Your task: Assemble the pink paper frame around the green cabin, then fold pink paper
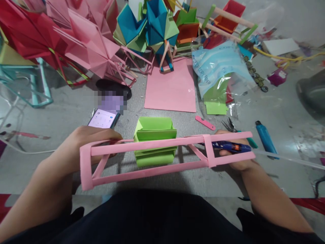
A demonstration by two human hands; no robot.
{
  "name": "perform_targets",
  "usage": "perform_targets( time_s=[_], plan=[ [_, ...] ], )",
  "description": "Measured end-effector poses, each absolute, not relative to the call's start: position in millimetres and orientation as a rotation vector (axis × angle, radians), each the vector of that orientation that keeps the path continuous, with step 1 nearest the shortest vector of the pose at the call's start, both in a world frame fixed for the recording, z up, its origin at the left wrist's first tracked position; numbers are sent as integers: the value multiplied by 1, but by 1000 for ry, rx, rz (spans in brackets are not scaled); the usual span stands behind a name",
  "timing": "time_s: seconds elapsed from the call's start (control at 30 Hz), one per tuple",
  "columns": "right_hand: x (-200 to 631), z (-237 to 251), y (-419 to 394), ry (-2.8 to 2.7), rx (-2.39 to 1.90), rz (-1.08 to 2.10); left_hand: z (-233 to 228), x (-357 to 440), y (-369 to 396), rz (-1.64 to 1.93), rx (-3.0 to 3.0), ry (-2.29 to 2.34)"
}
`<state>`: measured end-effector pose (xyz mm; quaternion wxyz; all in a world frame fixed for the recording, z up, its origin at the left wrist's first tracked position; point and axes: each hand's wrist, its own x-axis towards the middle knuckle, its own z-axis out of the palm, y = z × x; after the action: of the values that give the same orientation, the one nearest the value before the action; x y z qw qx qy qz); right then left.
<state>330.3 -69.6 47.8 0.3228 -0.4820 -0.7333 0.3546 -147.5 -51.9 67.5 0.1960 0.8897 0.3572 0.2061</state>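
Observation:
A long frame of rolled pink paper strips (pixel 152 145) stretches across the front of me, raised above the table. My left hand (pixel 88 142) grips it near its left end, with the fingertips partly hidden behind the strips. Behind the middle of the frame is a folded light green paper piece (pixel 155 135); whether it is joined to the frame I cannot tell. My right hand (pixel 233 159) is closed around a dark blue glue gun (pixel 230 146), seen behind the frame's right end. A clear glue stick (pixel 291 158) runs out from its back.
Folded paper models in pink (pixel 93 47), red (pixel 38 34) and blue-green (pixel 158 30) line the back. Pink paper sheets (pixel 170 86), a plastic copy paper bag (pixel 215 64), a phone (pixel 103 118), a pink cutter (pixel 205 122) and a blue tube (pixel 266 139) lie around.

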Motion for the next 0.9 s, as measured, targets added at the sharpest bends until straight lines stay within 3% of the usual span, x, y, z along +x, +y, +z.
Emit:
perform_targets(
  time_s=[0.6, 0.9],
  plan=[
    [326, 57, -69, -1877, -1241, 990, 62, -148, -51, 569, 2544, 1003],
    [343, 39, -74, -1930, -1180, 677, 64, -148, -51, 548, 2491, 1069]
  ],
)
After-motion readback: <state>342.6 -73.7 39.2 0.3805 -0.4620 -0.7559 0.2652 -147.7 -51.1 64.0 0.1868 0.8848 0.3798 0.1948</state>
